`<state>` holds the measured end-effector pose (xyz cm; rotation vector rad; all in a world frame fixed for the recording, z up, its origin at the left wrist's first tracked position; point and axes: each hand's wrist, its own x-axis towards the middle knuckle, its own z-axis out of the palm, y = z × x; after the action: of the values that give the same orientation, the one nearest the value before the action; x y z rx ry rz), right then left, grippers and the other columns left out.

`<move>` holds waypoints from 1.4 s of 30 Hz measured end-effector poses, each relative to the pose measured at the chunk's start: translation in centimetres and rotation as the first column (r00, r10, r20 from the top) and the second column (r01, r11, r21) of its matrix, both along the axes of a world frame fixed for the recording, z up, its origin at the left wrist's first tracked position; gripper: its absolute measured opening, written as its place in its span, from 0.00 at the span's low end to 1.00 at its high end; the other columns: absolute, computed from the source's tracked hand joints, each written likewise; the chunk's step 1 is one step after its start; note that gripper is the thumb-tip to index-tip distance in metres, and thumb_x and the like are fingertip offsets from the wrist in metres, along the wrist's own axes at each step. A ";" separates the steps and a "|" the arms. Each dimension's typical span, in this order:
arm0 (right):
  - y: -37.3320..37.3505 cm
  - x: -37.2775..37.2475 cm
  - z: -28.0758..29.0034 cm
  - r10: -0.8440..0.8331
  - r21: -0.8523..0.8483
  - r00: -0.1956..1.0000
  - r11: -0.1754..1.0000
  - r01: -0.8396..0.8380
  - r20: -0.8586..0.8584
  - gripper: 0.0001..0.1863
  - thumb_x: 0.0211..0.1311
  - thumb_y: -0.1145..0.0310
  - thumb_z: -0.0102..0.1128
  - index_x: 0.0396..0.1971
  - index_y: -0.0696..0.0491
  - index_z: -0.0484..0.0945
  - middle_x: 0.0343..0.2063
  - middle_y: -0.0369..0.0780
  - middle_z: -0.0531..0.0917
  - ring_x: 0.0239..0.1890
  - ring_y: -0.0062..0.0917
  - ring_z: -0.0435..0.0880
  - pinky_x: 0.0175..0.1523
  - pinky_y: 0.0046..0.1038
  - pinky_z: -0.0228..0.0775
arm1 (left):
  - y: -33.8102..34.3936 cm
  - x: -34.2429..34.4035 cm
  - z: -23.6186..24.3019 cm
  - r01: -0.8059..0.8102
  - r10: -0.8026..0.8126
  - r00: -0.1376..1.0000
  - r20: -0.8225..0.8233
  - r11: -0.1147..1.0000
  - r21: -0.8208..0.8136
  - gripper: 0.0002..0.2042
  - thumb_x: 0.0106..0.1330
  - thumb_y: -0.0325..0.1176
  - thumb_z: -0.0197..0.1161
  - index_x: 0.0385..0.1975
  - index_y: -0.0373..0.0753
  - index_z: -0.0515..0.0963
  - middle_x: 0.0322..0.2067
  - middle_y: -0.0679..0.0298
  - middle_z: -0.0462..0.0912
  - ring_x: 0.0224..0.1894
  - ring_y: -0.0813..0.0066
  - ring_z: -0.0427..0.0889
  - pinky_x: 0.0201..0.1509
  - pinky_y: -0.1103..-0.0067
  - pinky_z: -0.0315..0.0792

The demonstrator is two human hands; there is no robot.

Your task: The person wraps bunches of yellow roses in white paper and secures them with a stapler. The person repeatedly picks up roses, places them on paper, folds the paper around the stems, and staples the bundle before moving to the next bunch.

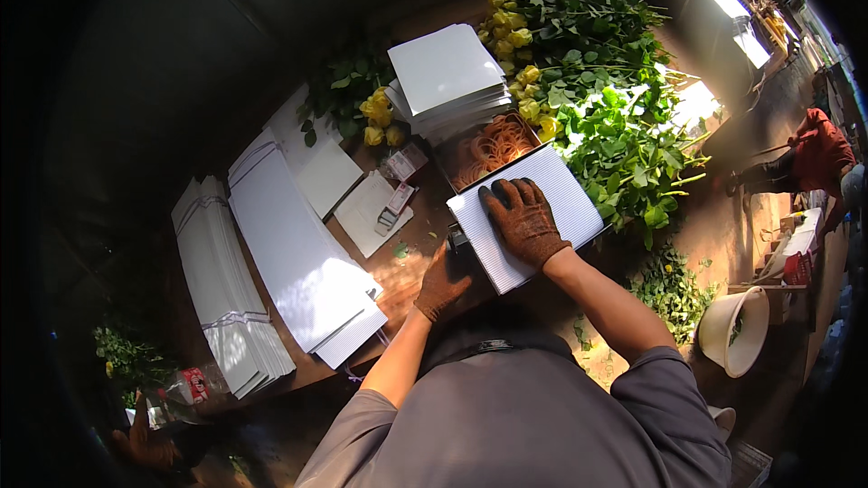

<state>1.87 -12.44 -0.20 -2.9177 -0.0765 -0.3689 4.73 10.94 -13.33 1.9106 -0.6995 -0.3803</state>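
My right hand (524, 221), in a brown work glove, lies on a white corrugated sheet (562, 188) with its fingers stretched over the ridges. At the sheet's left edge, my gloved left hand (443, 285) is closed, mostly in shadow. A small dark metal piece (458, 237) shows just beyond its fingers; what the hand holds is too dark to make out. Behind the sheet stands an open box (443, 163) of orange rubber bands (495, 146). A stack of white cards (448, 68) rises beyond it.
Yellow roses (511, 27) with leafy stems (633, 117) cover the table's far right. To the left lie long white sheets (289, 235), a tied bundle (221, 280) and small boxes (402, 163). A pale bucket (734, 333) stands at right. Other people (818, 158) are at the sides.
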 end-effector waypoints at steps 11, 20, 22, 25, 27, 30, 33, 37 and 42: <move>0.0 -0.4 -0.7 -0.030 0.093 0.995 0.995 0.021 0.091 0.21 0.62 0.65 0.50 0.55 0.50 0.76 0.56 0.48 0.74 0.60 0.42 0.70 0.69 0.46 0.55 | 4.7 1.2 12.3 0.093 -0.040 0.878 -0.477 0.992 0.089 0.30 0.69 0.47 0.52 0.65 0.33 0.65 0.49 0.58 0.78 0.48 0.72 0.78 0.54 0.77 0.72; 1.3 -0.3 -0.6 -0.086 0.069 0.996 0.994 0.086 -0.003 0.20 0.68 0.65 0.45 0.57 0.47 0.74 0.60 0.44 0.72 0.65 0.39 0.67 0.74 0.45 0.47 | -0.1 7.8 14.5 0.372 -0.268 0.925 -0.269 0.779 0.504 0.20 0.60 0.45 0.67 0.42 0.34 0.77 0.28 0.55 0.82 0.28 0.67 0.83 0.34 0.73 0.76; 1.5 -0.3 -0.2 -0.128 0.057 0.990 0.990 0.132 -0.063 0.20 0.68 0.65 0.45 0.58 0.47 0.74 0.60 0.43 0.72 0.66 0.39 0.66 0.74 0.46 0.47 | -0.4 8.0 14.9 0.379 -0.237 0.917 -0.320 0.767 0.519 0.19 0.59 0.44 0.67 0.41 0.34 0.76 0.30 0.50 0.82 0.33 0.62 0.85 0.38 0.70 0.76; 2.6 -0.8 0.2 -0.213 0.017 0.976 0.977 0.214 -0.050 0.21 0.68 0.66 0.46 0.59 0.48 0.73 0.60 0.43 0.73 0.67 0.35 0.66 0.74 0.46 0.45 | 0.7 8.2 13.6 0.422 -0.300 0.896 -0.329 0.808 0.412 0.20 0.60 0.43 0.66 0.45 0.34 0.76 0.35 0.50 0.83 0.40 0.60 0.85 0.44 0.69 0.76; 4.8 -2.4 0.8 -0.287 0.177 0.958 0.944 0.279 0.020 0.23 0.63 0.68 0.55 0.59 0.51 0.73 0.60 0.44 0.73 0.64 0.37 0.71 0.70 0.44 0.57 | 2.4 8.6 12.3 0.498 -0.436 0.854 -0.285 0.842 0.207 0.22 0.61 0.40 0.66 0.52 0.35 0.75 0.40 0.51 0.83 0.42 0.61 0.82 0.48 0.71 0.74; 12.3 -5.8 1.5 -0.337 0.716 0.941 0.653 0.246 -0.017 0.28 0.60 0.66 0.64 0.61 0.55 0.70 0.57 0.45 0.76 0.59 0.40 0.76 0.63 0.37 0.68 | 6.3 8.5 13.3 0.495 -0.407 0.792 -0.455 0.864 0.088 0.26 0.61 0.37 0.66 0.58 0.36 0.71 0.42 0.55 0.82 0.42 0.64 0.80 0.49 0.72 0.73; 21.8 -9.2 -2.1 -0.268 0.931 0.893 -0.071 0.357 -0.363 0.31 0.63 0.58 0.66 0.62 0.56 0.69 0.54 0.41 0.79 0.56 0.31 0.78 0.58 0.29 0.72 | 10.4 6.0 8.4 0.433 -0.402 0.900 -0.169 0.869 0.239 0.36 0.57 0.40 0.67 0.65 0.33 0.64 0.45 0.49 0.80 0.47 0.52 0.80 0.52 0.65 0.73; 28.0 -10.2 -7.9 -0.231 0.464 0.885 -0.885 -0.019 -0.405 0.25 0.69 0.55 0.57 0.58 0.55 0.73 0.50 0.40 0.80 0.54 0.30 0.80 0.60 0.30 0.73 | 13.0 -0.7 9.7 0.630 -0.764 0.640 0.080 0.582 0.514 0.49 0.56 0.45 0.72 0.72 0.31 0.50 0.61 0.36 0.67 0.66 0.44 0.65 0.72 0.61 0.57; 25.6 -13.9 -10.2 -0.269 0.308 0.928 -0.933 -0.185 -0.258 0.24 0.64 0.61 0.56 0.58 0.54 0.71 0.51 0.45 0.81 0.53 0.40 0.82 0.58 0.48 0.75 | 6.1 7.9 9.6 0.568 -0.593 0.805 0.015 0.777 0.271 0.49 0.56 0.43 0.75 0.73 0.40 0.49 0.64 0.45 0.66 0.61 0.49 0.73 0.59 0.64 0.73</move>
<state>-12.05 13.13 -10.36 -0.0636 0.5155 -0.3519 12.67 17.01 -3.69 1.9234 -1.3790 -0.7995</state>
